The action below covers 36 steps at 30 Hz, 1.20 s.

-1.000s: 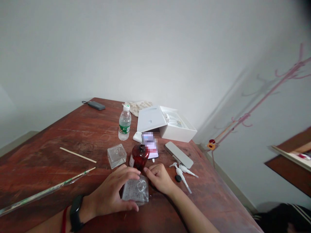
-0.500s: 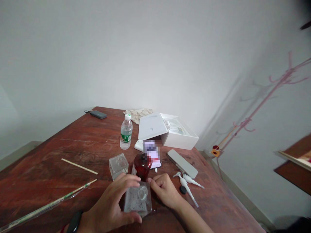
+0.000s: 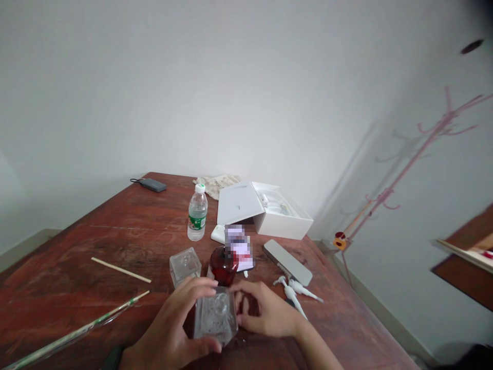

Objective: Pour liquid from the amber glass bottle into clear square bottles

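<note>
My left hand (image 3: 175, 329) curves around a clear square bottle (image 3: 214, 321), fingers on its far side and thumb on its near side. Droplets speckle the bottle, and its round mouth has no cap. At the right side of the same bottle, my right hand (image 3: 265, 311) has its bent index finger near the far corner and its thumb against the lower edge. Directly behind stands a dark red-brown bottle (image 3: 224, 267). A second clear square bottle (image 3: 185, 263) is to the left, partly hidden by my left fingers. White pump heads (image 3: 295, 294) lie to the right.
Behind are a water bottle (image 3: 197, 216), a phone (image 3: 241, 252), a white box (image 3: 287, 226) and a cloth (image 3: 213, 185). A grey case (image 3: 287, 262) lies at right. A thin stick (image 3: 121, 270) and wrapped chopsticks (image 3: 84, 329) lie left. A power bank (image 3: 153, 185) sits far left.
My right hand has moved from a loose fist beside the dark bottle to the clear bottle's right side, opening its fingers around the edge. My left hand keeps its hold. The view shifted slightly.
</note>
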Tool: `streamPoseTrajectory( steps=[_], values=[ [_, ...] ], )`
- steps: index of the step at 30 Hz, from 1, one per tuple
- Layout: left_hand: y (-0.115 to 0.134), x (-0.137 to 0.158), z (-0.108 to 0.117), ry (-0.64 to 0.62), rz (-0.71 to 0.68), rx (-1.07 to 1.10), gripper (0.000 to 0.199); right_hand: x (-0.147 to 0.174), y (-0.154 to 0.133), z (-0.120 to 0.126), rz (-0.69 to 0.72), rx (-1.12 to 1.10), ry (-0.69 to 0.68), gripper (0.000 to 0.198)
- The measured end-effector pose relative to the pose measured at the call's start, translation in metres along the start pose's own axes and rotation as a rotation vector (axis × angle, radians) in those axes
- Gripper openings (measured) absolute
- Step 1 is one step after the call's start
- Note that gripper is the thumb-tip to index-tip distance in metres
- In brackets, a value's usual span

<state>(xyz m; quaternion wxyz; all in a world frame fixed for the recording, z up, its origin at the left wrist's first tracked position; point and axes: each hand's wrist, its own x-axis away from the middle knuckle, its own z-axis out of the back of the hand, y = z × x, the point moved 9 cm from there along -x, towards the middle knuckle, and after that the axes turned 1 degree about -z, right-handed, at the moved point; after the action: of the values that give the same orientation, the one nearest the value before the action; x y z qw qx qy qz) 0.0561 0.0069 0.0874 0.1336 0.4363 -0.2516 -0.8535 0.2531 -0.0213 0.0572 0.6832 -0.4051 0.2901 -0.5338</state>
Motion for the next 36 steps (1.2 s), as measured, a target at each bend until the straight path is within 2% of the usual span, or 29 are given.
streamPoseTrajectory(
  steps=[3,8,15,23,26,29,32,36],
  values=[
    [0.003,0.0,0.003,0.018,0.009,0.006,0.067,0.002,-0.003,-0.009,-0.018,-0.099,-0.147,0.076],
    [0.003,0.0,0.001,0.019,0.01,0.012,0.069,0.0,-0.011,-0.015,0.024,-0.174,-0.157,0.1],
    [0.005,0.002,-0.002,0.023,0.0,0.059,0.07,0.0,-0.019,-0.015,0.101,-0.31,-0.03,0.096],
    [0.011,0.003,0.002,0.037,0.037,0.075,0.066,0.002,-0.015,-0.017,0.138,-0.254,0.041,0.094],
    [0.003,0.004,-0.003,0.028,0.018,0.071,0.07,0.003,-0.016,-0.017,0.153,-0.254,0.073,0.088],
    [-0.011,0.009,-0.008,0.051,-0.003,0.079,0.082,0.004,-0.02,-0.017,0.17,-0.254,0.094,0.086],
    [-0.023,0.015,-0.016,0.01,0.016,0.094,0.094,0.004,-0.022,-0.016,0.167,-0.274,0.092,0.083],
    [-0.023,0.018,-0.018,-0.026,0.06,0.122,0.093,0.003,-0.023,-0.012,0.176,-0.307,0.116,0.083]
  ],
)
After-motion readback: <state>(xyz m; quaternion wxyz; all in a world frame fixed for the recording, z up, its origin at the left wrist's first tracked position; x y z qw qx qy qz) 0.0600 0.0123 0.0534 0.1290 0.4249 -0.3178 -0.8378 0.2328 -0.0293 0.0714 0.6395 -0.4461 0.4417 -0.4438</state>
